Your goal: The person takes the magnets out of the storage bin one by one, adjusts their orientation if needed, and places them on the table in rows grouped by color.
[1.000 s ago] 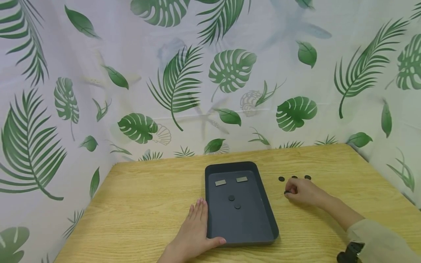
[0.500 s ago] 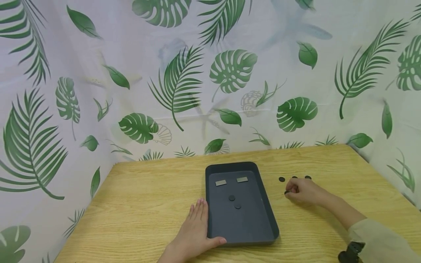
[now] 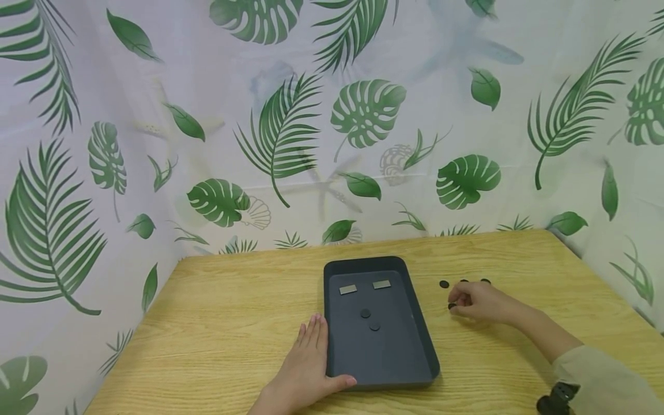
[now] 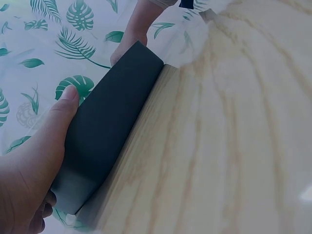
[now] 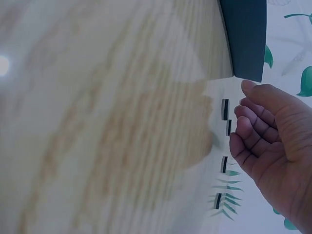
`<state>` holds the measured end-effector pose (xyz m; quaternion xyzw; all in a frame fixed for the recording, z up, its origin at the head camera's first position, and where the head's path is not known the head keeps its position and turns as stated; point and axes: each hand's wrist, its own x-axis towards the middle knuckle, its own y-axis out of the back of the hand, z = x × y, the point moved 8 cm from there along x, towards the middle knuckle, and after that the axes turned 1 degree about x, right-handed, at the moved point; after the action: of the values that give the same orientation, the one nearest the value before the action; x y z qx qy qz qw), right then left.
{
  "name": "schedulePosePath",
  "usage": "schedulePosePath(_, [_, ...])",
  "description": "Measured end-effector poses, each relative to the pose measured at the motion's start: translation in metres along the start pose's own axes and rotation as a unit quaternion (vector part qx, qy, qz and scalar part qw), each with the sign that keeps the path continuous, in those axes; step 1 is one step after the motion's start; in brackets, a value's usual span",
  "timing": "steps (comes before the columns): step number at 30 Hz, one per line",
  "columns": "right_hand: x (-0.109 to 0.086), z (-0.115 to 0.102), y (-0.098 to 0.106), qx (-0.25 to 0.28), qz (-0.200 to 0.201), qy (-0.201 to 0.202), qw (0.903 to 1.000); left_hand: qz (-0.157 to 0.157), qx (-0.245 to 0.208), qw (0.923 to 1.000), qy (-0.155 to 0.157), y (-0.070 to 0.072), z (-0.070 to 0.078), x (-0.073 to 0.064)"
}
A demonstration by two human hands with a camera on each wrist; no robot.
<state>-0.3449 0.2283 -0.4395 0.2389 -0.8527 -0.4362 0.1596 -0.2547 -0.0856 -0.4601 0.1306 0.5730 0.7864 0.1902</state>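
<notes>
The right hand (image 3: pixel 479 302) is hovering, thumb and fingers apart, over the nearest disc (image 3: pixel 452 306) on the desk (image 3: pixel 233 346) beside the tray (image 3: pixel 396 354), apparently needing a low rim pinch while the left hand (image 3: pixel 308 354), fingers straight, is bracing the tray.

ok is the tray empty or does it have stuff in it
Not empty: two pale rectangles and two dark discs lie inside the tray in the head view.

Light is soft, with glare on the tabletop (image 5: pixel 122 131) in both hazy wrist views.
</notes>
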Motion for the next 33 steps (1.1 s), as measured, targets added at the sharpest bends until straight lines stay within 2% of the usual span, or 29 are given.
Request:
schedulePosePath(7, [0.003, -0.015, 0.001, 0.009, -0.020, 0.024, 0.9995, -0.003, -0.004, 1.0000, 0.002, 0.000, 0.000, 0.000])
schedulePosePath(13, [0.005, -0.022, 0.003, 0.001, -0.021, 0.041, 0.9990, -0.004, -0.005, 1.0000, 0.001, -0.001, 0.000, 0.000])
schedulePosePath(23, [0.010, -0.037, 0.004, 0.014, -0.032, 0.043, 0.9984, -0.003, -0.005, 1.0000, 0.002, -0.002, -0.001, 0.000])
schedulePosePath(33, [0.016, -0.047, 0.003, 0.032, -0.023, 0.057, 0.9976, -0.004, -0.005, 1.0000, 0.000, -0.003, -0.001, 0.000])
